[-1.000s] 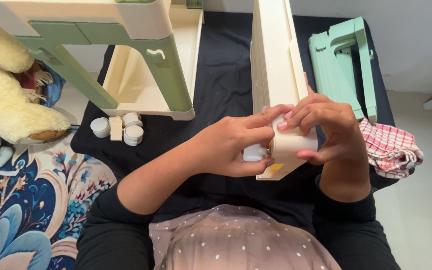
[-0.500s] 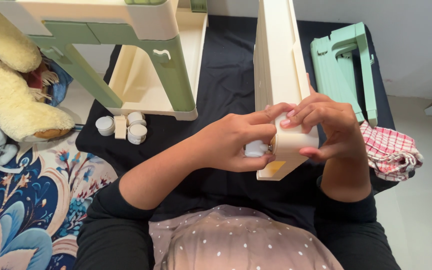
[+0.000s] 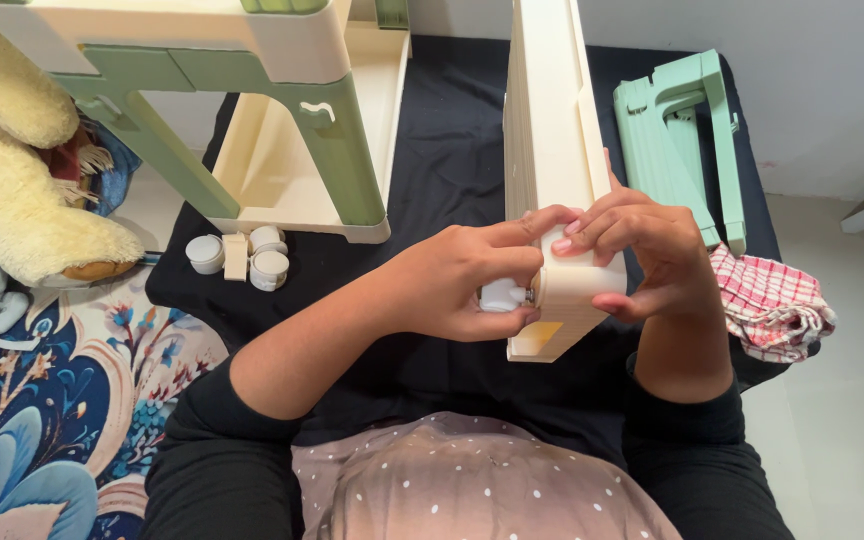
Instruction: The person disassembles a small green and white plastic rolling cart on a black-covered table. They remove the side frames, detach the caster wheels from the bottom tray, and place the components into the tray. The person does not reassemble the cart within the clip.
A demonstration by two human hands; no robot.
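A small white caster wheel [image 3: 501, 295] sits at the centre of the frame, pressed against the near corner of a long cream plastic panel [image 3: 550, 140] that runs up to the top edge. The left hand [image 3: 452, 285] has its fingers closed around the wheel, forefinger stretched along the panel's side. The right hand [image 3: 642, 255] wraps the same corner, fingers curled tight over it. Both work above a black cloth [image 3: 442, 130]. To the left lie three more white wheels [image 3: 252, 258] beside a cream and green shelf frame [image 3: 282, 110]. At upper right rests a mint green bracket [image 3: 682, 130], with a red checked cloth [image 3: 767, 300] below it.
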